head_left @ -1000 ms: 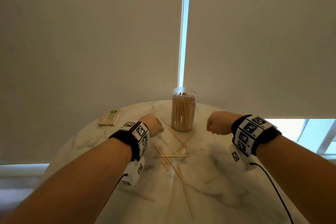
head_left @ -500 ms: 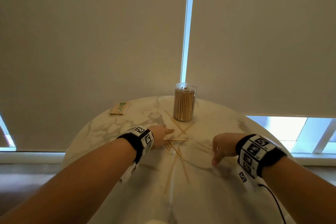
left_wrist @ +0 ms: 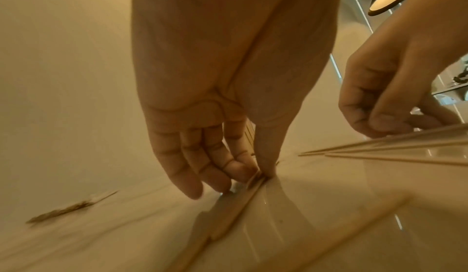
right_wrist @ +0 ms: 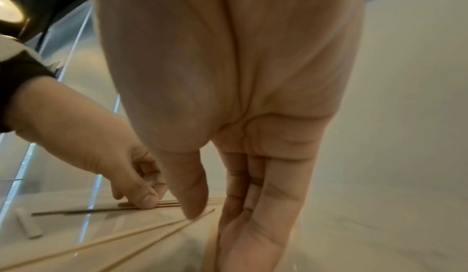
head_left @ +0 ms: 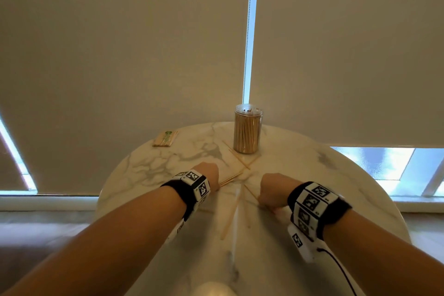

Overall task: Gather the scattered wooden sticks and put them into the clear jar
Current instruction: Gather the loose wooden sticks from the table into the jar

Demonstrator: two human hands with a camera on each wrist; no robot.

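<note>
The clear jar (head_left: 248,132), packed with upright wooden sticks, stands at the far side of the round marble table (head_left: 149,175). Loose sticks (head_left: 236,160) lie scattered between the jar and my hands. My left hand (head_left: 208,173) is down on the table, and its thumb and fingers pinch a few sticks (left_wrist: 249,136) against the marble at the left hand's fingertips (left_wrist: 240,171). My right hand (head_left: 272,190) curls over other sticks (right_wrist: 101,244); its thumb (right_wrist: 195,206) and fingers close on them. One long stick (head_left: 230,216) lies between my forearms.
A flat pack of sticks with a green label (head_left: 165,138) lies at the table's far left. Beige roller blinds hang close behind the table. The table rim (head_left: 394,211) curves away on both sides. A black cable (head_left: 341,269) trails from my right wrist.
Both hands have drawn back from near the jar towards me and dropped onto the table. The left now pinches sticks at the centre; the right has curled over sticks to the right.
</note>
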